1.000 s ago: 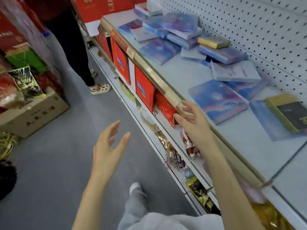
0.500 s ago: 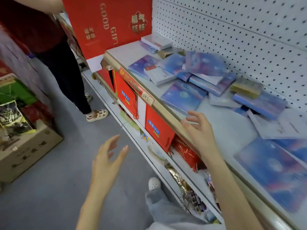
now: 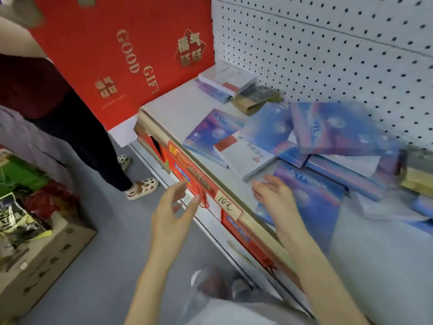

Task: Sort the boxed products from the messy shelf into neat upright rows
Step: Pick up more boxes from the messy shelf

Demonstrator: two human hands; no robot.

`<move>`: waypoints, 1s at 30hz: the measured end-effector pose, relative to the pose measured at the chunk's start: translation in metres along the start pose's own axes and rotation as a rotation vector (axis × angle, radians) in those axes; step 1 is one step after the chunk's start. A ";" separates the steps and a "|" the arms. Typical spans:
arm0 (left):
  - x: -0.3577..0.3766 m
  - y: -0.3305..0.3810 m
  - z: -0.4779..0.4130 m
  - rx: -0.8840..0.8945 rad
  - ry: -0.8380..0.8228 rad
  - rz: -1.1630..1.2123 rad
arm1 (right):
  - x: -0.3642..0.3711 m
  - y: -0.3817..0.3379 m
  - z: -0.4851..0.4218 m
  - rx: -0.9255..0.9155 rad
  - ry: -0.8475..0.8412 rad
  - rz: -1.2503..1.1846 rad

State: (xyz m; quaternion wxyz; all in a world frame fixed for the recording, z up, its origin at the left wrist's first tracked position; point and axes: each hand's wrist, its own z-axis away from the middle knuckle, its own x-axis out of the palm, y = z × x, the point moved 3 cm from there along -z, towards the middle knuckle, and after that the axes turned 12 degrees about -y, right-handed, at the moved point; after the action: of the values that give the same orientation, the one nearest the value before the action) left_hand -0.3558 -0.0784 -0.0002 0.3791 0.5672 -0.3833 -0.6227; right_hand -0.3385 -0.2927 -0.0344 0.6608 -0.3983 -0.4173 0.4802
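**At the shelf's front edge: both hands empty, nearest box within reach**

On the shelf (image 3: 182, 106), none of the boxed products (image 3: 339, 127) stands upright yet. They lie flat and overlapping, in a loose heap from the middle of the shelf back to the pegboard (image 3: 328, 55). The nearest one, a large blue box (image 3: 311, 202), lies flat by the front edge. A white box (image 3: 246, 158) lies just beyond it, partly covering another blue one.

Our right hand (image 3: 276, 198) hovers over the front edge at the blue box's left side, fingers spread wide and holding nothing. We cannot tell whether it touches the box. Our left hand (image 3: 173, 214) hangs in the aisle just in front of the price strip (image 3: 210, 191), fingers apart and loosely bent, also empty.

We judge the step in hand to be taking the first box. To do it well, we would grip the blue box by its long edges and tip it up. We would stand it against the pegboard near a bare end of the shelf, so a row can start there. The left hand should come over the edge to steady it, since thin boxes tip easily. A red gift bag (image 3: 131, 55) hangs at the shelf's far end, and another person (image 3: 70, 127) stands in the aisle beside it.
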 end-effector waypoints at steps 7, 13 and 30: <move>0.008 0.001 -0.129 0.137 -0.272 -0.073 | 0.032 -0.003 -0.044 0.012 0.204 -0.160; 0.003 0.008 -0.202 0.178 -0.534 -0.083 | 0.049 -0.004 -0.048 0.007 0.427 -0.347; 0.021 0.006 -0.207 -0.236 -1.162 0.349 | 0.108 -0.031 0.029 -0.028 0.521 -0.498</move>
State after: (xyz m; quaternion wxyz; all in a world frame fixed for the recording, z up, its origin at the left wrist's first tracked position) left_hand -0.1504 -0.1097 -0.0167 0.2648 0.0184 -0.5427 -0.7969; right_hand -0.3354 -0.1914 0.0220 0.8363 -0.4023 -0.3256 0.1810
